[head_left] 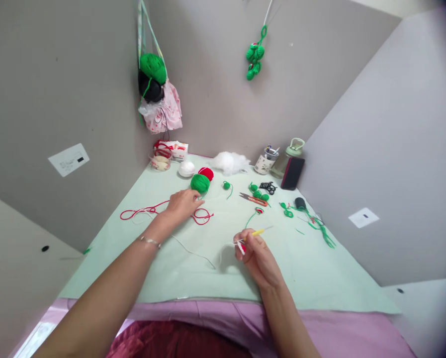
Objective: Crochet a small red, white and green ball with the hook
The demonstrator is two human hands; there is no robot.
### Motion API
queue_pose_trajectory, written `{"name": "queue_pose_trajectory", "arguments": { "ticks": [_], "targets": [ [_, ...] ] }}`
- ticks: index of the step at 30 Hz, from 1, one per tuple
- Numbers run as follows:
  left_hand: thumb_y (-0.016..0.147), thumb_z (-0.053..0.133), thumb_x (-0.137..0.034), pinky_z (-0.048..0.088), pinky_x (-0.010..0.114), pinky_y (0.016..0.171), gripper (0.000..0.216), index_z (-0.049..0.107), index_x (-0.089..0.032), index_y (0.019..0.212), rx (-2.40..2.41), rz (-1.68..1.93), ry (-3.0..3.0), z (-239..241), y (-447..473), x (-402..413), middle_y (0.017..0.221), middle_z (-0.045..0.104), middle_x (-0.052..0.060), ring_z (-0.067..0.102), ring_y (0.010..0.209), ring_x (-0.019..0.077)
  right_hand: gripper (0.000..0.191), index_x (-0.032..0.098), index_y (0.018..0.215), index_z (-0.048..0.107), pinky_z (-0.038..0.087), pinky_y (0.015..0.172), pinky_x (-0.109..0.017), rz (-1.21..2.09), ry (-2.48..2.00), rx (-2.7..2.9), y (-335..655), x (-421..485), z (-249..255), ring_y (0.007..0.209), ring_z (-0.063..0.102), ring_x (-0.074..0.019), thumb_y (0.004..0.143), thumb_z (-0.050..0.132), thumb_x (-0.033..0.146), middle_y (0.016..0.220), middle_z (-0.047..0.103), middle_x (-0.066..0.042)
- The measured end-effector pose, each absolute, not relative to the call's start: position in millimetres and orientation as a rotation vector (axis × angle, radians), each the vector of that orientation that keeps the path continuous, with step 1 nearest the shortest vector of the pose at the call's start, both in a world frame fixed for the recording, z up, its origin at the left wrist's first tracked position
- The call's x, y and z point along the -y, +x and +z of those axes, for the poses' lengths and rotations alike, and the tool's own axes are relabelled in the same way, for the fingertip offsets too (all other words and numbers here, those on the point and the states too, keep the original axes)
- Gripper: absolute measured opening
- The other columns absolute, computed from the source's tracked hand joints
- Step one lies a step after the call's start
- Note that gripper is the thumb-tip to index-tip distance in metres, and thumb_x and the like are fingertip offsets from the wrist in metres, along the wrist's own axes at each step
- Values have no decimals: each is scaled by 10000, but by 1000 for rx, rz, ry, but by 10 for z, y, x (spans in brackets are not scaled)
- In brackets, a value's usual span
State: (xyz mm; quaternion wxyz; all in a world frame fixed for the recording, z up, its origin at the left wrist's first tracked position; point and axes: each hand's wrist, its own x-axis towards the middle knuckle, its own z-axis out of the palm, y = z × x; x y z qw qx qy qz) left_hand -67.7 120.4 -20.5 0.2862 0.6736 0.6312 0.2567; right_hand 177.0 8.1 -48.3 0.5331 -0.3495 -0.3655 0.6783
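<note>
"Where is the red-and-white piece held?"
"Above the pale tabletop, gripped with the yellow hook in the right hand."
"And the left hand?"
"It is stretched out just beside the green yarn ball; whether anything is pinched cannot be told."

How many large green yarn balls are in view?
2: one green ball on the table near the left hand; another green ball hanging above the pink cloth. More may be hidden.
</note>
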Motion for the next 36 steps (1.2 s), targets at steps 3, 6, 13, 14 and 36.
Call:
{"name": "queue_pose_trajectory", "arguments": {
  "ticks": [3,6,13,14,36],
  "targets": [
    [1020,681,-369,610,483,967,364,661,-212,1349,-1752,701,1736,-416,-535,-1453,1390,664,122,691,1165,272,390,186,815,703,472,518,-183,1620,-823,851,1790,-70,-478,524,579,-76,791,901,522,767,737,-15],
    [1021,679,-367,610,479,969,356,665,-218,1344,-1745,774,1649,-559,-456,-1502,1392,665,122,690,1165,270,385,183,809,706,480,515,-195,1629,-808,837,1813,-56,-478,517,567,-81,796,897,517,760,735,-17],
    [1007,698,-375,622,486,934,402,653,-178,1354,-1476,1199,1332,-63,-470,-1707,1362,676,122,702,1133,279,371,176,810,709,483,510,-180,1662,-769,802,1836,-68,-502,502,563,-68,811,891,500,759,737,-19],
    [1013,691,-373,628,463,903,370,662,-171,1322,-1414,1286,1281,151,-514,-1791,1308,695,116,713,1080,256,368,177,812,707,477,509,-176,1663,-763,798,1838,-71,-504,501,564,-66,811,891,496,759,734,-16],
    [954,679,-158,416,577,1197,118,735,-240,891,-1089,1496,1945,-301,-211,-63,1127,809,83,720,1174,279,438,140,852,838,492,412,-203,1615,-1036,910,1587,39,-339,456,579,-93,663,963,515,635,738,-25]
  ]
}}
